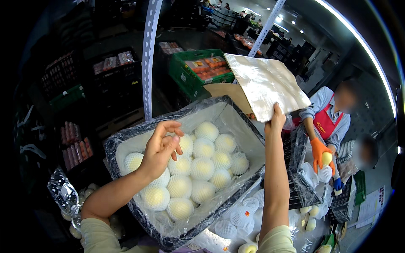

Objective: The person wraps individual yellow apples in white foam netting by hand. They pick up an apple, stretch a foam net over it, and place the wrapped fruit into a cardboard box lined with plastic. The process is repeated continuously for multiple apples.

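Observation:
In my right hand [276, 119] is a shiny cream padded sheet [269, 83], gripped by its near edge and raised beyond the crate. My left hand [164, 147] hovers over the crate's left side, fingers curled loosely apart and holding nothing. Below it stands a dark crate [221, 202] lined with clear plastic film and a pale inner liner [239, 126]. Several pale yellow round fruits [202, 168] in white foam nets fill its floor. My left hand and forearm hide some of them. A brown sheet [232, 95] lies behind the padded one, partly covered by it.
Foam-netted fruits [242, 218] lie on the metal table [210, 242] to the right. A co-worker's orange glove [319, 151] holds a fruit over another crate [294, 170]. A green crate [190, 76] with packed orange produce stands behind, near a perforated metal post [148, 63].

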Available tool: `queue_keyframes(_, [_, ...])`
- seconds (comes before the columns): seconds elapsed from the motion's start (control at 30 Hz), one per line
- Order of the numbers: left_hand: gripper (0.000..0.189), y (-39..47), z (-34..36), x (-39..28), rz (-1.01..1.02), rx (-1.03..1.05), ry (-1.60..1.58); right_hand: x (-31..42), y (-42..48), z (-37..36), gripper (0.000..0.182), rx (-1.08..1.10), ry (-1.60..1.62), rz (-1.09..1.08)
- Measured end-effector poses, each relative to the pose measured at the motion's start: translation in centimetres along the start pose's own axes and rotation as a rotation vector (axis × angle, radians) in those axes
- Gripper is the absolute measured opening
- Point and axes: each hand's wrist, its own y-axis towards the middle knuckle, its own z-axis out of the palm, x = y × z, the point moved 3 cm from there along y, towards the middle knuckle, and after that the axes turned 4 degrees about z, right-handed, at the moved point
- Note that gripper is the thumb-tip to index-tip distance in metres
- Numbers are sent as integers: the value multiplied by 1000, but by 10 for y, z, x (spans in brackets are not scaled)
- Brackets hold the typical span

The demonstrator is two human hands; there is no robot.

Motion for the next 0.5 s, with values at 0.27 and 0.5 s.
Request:
queue_keyframes(0.27, [33,-4,1,0,-34,16,95,-40,17,4,54,0,-742,85])
queue_keyframes(0.5, [30,-4,5,2,-7,54,192,-33,-129,61,53,999,-1460,69])
